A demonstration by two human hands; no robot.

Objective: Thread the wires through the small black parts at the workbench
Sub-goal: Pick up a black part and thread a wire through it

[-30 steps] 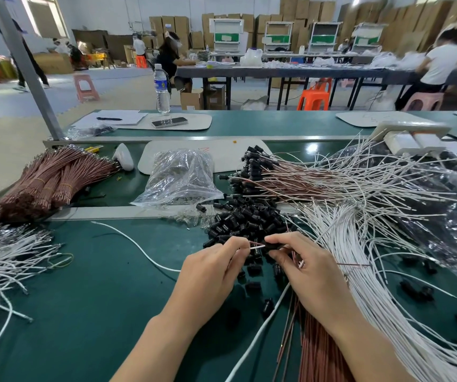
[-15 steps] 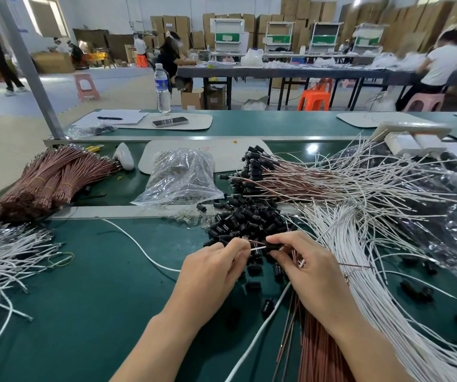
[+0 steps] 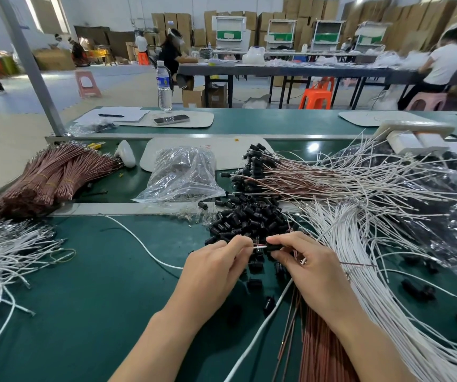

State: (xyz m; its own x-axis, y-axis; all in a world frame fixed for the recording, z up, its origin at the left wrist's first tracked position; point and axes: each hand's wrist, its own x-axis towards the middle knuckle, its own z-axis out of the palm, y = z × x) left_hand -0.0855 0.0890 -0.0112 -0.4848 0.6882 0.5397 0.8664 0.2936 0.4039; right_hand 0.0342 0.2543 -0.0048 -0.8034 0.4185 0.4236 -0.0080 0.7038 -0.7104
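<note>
From the head camera: at the green workbench [image 3: 97,299], my left hand [image 3: 216,268] pinches white and red wire tips [image 3: 259,246]. My right hand [image 3: 310,268] pinches one small black part [image 3: 272,247] right against them, just in front of the pile of black parts [image 3: 249,219].

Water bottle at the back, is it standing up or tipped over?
Standing up. The water bottle stands straight on the far green bench, cap on top.

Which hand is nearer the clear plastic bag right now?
Left. The left hand is closer to the camera than the clear plastic bag, slightly right of it; the right hand is farther right.
</note>
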